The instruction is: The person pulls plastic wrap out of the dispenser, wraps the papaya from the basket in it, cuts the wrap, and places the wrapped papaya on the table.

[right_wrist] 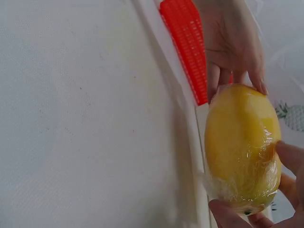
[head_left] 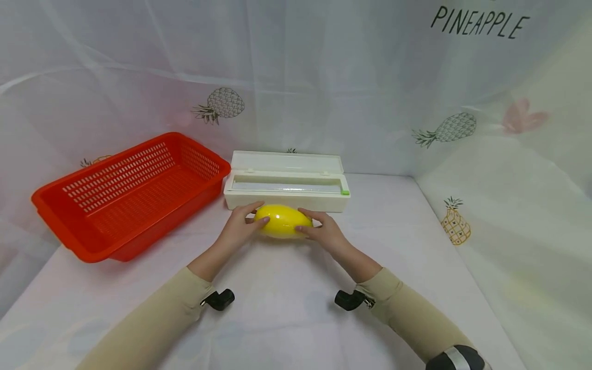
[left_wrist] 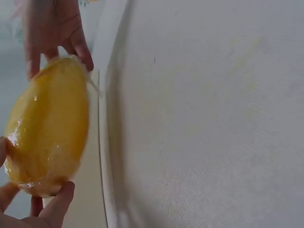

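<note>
Hands meet on a film-wrapped yellow fruit [head_left: 282, 221] lying crosswise on the table [head_left: 287, 308] before the wrap dispenser [head_left: 287, 182]: my left hand [head_left: 240, 228] and right hand [head_left: 324, 232] each pinch one end.

A yellow mango [head_left: 282, 221] lies lengthwise just above the middle of the head view, its long axis running left to right. It is smooth, oval and glossy, wrapped tightly in clear film that catches the light and gathers in small wrinkles at one end, as the right wrist view shows [right_wrist: 242, 147]. In the left wrist view it fills the left edge of the frame [left_wrist: 47, 126], standing on end there, with a darker orange tint towards its lower tip.
</note>
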`<action>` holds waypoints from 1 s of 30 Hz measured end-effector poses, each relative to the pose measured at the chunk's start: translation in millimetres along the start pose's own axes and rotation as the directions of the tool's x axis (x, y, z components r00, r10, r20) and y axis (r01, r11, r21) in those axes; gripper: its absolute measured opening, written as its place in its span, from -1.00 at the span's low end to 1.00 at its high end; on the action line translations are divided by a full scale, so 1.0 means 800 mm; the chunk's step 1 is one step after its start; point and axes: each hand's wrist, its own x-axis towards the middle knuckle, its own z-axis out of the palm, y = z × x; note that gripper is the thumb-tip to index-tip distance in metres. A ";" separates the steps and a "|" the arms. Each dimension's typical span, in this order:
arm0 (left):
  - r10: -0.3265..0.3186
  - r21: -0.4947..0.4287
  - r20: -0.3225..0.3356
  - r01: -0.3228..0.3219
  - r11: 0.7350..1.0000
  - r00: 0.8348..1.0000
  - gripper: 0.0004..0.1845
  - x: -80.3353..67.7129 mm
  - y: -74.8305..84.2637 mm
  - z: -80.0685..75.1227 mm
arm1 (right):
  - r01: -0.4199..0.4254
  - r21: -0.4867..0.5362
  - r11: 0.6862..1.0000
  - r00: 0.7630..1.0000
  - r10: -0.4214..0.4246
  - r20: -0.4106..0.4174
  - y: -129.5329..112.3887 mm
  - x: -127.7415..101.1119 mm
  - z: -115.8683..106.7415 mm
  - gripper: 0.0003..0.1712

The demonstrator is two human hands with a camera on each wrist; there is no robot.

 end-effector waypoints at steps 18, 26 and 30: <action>0.153 -0.034 0.257 -0.149 0.988 0.954 -0.24 0.026 -0.031 -0.007 | -0.019 0.044 0.999 1.000 0.018 0.017 0.035 0.033 -0.011 -0.40; 0.171 0.150 0.414 -0.252 0.956 0.894 -0.27 0.047 -0.020 -0.018 | -0.010 -0.006 1.000 0.999 0.011 0.050 0.037 0.039 -0.016 -0.38; 0.144 0.134 0.422 -0.219 0.967 0.895 -0.27 0.054 -0.021 -0.020 | -0.002 -0.009 1.000 0.998 0.003 0.062 0.041 0.043 -0.016 -0.37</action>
